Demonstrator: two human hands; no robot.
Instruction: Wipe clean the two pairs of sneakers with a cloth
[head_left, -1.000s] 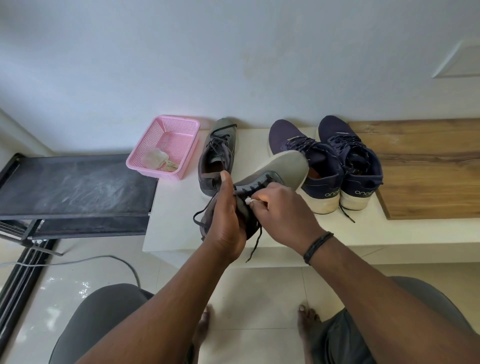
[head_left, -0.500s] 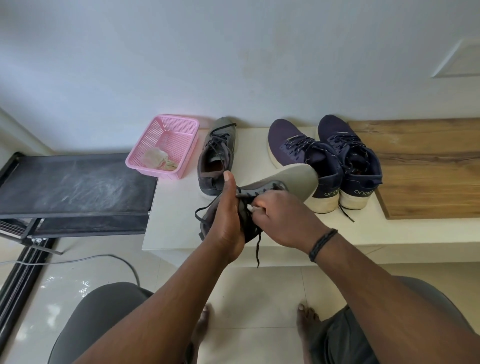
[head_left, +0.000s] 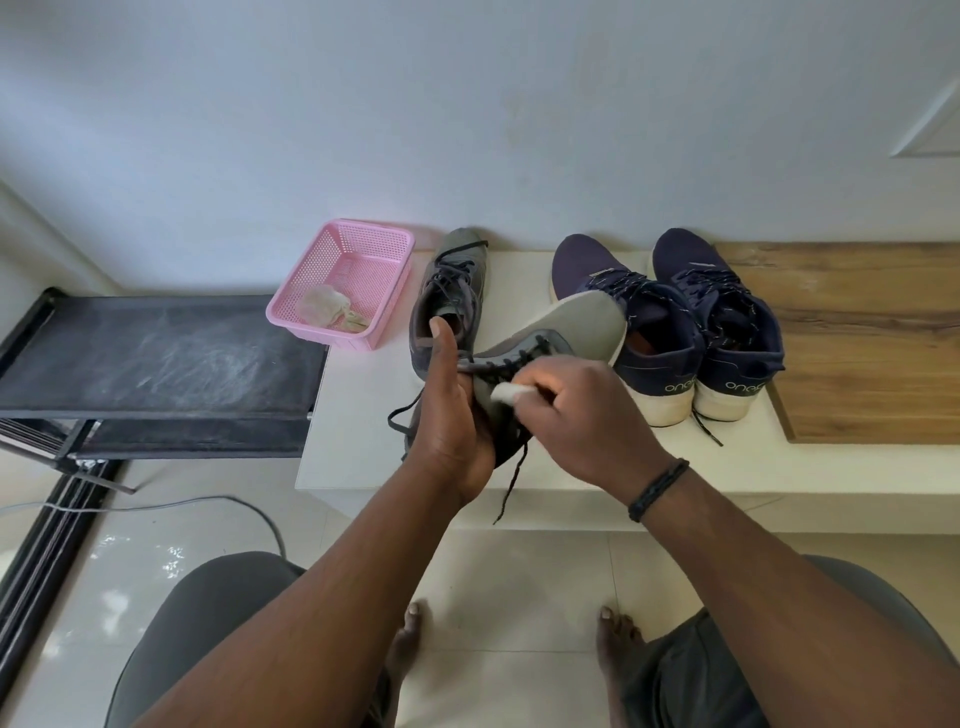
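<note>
My left hand (head_left: 451, 415) grips a grey sneaker (head_left: 566, 332) by its heel end, holding it tilted above the white ledge (head_left: 363, 415), toe pointing up and right. My right hand (head_left: 582, 415) pinches a small white cloth (head_left: 506, 392) against the shoe's side near the laces. The other grey sneaker (head_left: 452, 291) stands on the ledge behind my left thumb. A pair of navy sneakers (head_left: 675, 322) with cream soles stands to the right, heels toward me.
A pink mesh basket (head_left: 358, 260) with a crumpled cloth inside sits at the ledge's left end. A black metal rack (head_left: 156, 358) stands left of it. A wooden board (head_left: 862, 338) covers the ledge's right part. My knees and bare feet are below.
The held grey sneaker has turned so its toe points further right. My right hand has slid right along the shoe's side, and the white cloth now shows at its fingertips.
</note>
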